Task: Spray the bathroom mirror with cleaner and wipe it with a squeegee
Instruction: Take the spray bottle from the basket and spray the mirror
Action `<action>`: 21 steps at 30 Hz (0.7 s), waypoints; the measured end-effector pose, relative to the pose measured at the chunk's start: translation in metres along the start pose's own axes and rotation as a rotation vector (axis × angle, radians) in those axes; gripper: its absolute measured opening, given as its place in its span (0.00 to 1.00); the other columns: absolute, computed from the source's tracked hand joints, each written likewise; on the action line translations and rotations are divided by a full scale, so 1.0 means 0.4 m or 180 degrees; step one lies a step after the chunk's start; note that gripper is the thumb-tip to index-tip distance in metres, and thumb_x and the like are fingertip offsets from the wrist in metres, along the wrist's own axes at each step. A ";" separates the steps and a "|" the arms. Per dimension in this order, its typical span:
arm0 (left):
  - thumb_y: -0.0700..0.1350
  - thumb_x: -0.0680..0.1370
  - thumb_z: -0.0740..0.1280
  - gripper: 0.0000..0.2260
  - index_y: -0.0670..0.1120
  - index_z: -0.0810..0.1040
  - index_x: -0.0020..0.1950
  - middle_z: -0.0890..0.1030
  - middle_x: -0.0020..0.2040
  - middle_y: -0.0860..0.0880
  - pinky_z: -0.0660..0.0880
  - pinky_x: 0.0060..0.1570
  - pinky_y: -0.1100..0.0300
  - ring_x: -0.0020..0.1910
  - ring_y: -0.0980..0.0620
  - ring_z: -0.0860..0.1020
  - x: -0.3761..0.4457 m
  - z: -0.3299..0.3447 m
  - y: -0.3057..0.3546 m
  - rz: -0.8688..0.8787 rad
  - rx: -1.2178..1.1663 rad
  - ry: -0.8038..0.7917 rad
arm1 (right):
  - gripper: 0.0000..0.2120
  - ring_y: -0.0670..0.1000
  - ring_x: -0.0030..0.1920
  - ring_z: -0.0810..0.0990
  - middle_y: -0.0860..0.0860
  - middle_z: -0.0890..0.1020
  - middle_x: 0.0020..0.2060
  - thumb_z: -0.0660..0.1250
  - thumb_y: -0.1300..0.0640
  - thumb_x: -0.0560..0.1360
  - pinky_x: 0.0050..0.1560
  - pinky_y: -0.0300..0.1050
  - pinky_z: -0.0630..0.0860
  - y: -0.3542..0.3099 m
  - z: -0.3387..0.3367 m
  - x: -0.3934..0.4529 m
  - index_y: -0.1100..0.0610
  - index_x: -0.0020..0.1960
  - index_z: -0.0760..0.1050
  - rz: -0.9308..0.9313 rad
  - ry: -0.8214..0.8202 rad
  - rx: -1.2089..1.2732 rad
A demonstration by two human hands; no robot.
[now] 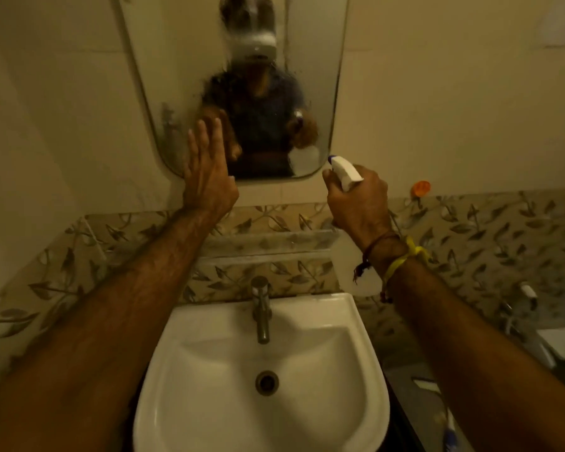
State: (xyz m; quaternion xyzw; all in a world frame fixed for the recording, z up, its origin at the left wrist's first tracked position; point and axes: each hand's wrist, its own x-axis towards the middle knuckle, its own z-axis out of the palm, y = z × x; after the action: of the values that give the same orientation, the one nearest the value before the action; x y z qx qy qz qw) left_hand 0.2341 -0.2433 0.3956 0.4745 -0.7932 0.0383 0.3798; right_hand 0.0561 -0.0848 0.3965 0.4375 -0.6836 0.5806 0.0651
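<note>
My left hand [206, 177] is spread flat, fingers straight, against the lower left of the mirror [310, 76], holding nothing. My right hand [359, 203] is wrapped around the white spray bottle [345, 171], nozzle aimed at the mirror's lower right corner. The glass looks misted, perhaps with cleaner. The sink [356, 324] sits below.

Mirror [232, 76] on wall, sink [261, 370] below, hands between.
Tap [261, 308] at sink's rear edge, drain [267, 382] in basin. L hand [206, 177] flat on mirror's lower-left part; R hand [359, 203] w/ spray bottle [345, 171] just off lower-right corner.
</note>
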 end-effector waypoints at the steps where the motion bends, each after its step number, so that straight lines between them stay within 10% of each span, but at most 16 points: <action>1: 0.40 0.74 0.67 0.45 0.49 0.40 0.80 0.42 0.81 0.44 0.49 0.75 0.39 0.79 0.42 0.41 -0.012 0.006 0.023 0.0096 0.0024 -0.0028 | 0.14 0.55 0.36 0.82 0.51 0.82 0.36 0.69 0.45 0.74 0.33 0.51 0.82 0.006 -0.009 0.000 0.55 0.51 0.82 0.0084 0.0025 0.0074; 7: 0.39 0.74 0.66 0.42 0.49 0.43 0.81 0.43 0.81 0.44 0.49 0.76 0.39 0.79 0.42 0.42 -0.104 0.046 0.162 0.0433 -0.0238 -0.0317 | 0.11 0.51 0.32 0.80 0.49 0.80 0.33 0.69 0.46 0.73 0.30 0.43 0.76 0.036 -0.046 -0.028 0.54 0.46 0.80 0.0248 0.0164 0.0172; 11: 0.39 0.76 0.64 0.37 0.49 0.48 0.81 0.47 0.81 0.45 0.50 0.75 0.42 0.79 0.44 0.45 -0.202 0.109 0.244 0.0555 -0.0563 -0.0452 | 0.13 0.55 0.37 0.83 0.54 0.84 0.37 0.70 0.48 0.73 0.36 0.55 0.81 0.066 -0.078 -0.064 0.57 0.50 0.82 0.0355 0.0095 0.0254; 16: 0.39 0.77 0.65 0.27 0.46 0.64 0.76 0.64 0.77 0.44 0.62 0.73 0.48 0.76 0.45 0.62 -0.445 0.228 0.290 0.0948 -0.1228 -0.0543 | 0.11 0.54 0.32 0.82 0.54 0.83 0.36 0.69 0.49 0.76 0.30 0.51 0.81 0.172 -0.187 -0.180 0.56 0.50 0.82 0.0664 0.0168 0.0486; 21: 0.49 0.81 0.62 0.26 0.49 0.61 0.78 0.64 0.77 0.47 0.61 0.73 0.51 0.76 0.47 0.61 -0.682 0.377 0.340 0.0389 -0.1167 -0.2339 | 0.03 0.48 0.32 0.81 0.55 0.82 0.36 0.70 0.49 0.75 0.30 0.44 0.79 0.364 -0.333 -0.354 0.45 0.43 0.79 0.1481 0.0330 0.0340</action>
State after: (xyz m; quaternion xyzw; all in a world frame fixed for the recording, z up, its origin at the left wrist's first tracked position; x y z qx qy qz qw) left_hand 0.1136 -0.0349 0.1551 0.3331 -0.8964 -0.2529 0.1467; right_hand -0.0116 0.0941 0.2471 0.2407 -0.7300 0.6369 -0.0587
